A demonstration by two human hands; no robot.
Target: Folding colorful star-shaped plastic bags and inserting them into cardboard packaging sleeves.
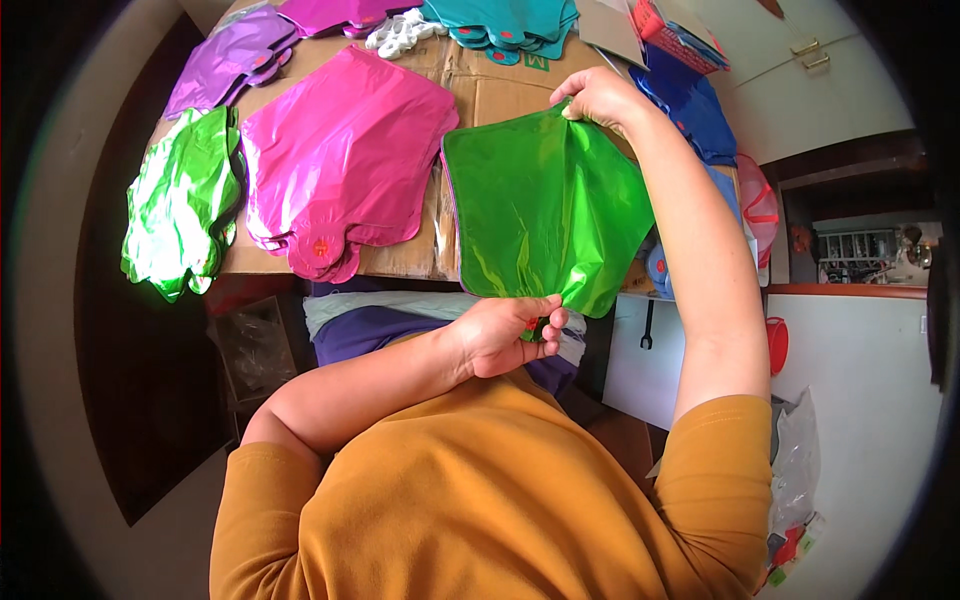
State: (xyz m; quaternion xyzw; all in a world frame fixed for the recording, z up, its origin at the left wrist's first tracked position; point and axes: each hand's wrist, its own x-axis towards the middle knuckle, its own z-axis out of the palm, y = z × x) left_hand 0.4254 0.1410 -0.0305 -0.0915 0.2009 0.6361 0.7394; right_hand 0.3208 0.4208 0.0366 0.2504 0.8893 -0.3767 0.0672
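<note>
A flat green foil balloon [530, 200] is stretched between my two hands over the front of the cardboard-topped table. My left hand [505, 335] pinches its near edge by the tab, where a bit of red shows between the fingers. With thumb and fingers closed, my right hand [598, 100] grips the far corner. Creases run down the shiny foil from one hand to the other. Just left of it lies a stack of pink foil balloons [345, 150], their rounded tabs toward me. A stack of green foil balloons [180, 200] hangs over the table's left front corner.
Purple [225, 60] and teal foil stacks [500, 25] lie along the back, with a white bundle [405, 33] between them. Blue foil [690, 105] lies at the right edge below red packets [690, 35]. Brown cardboard [395, 262] covers the tabletop.
</note>
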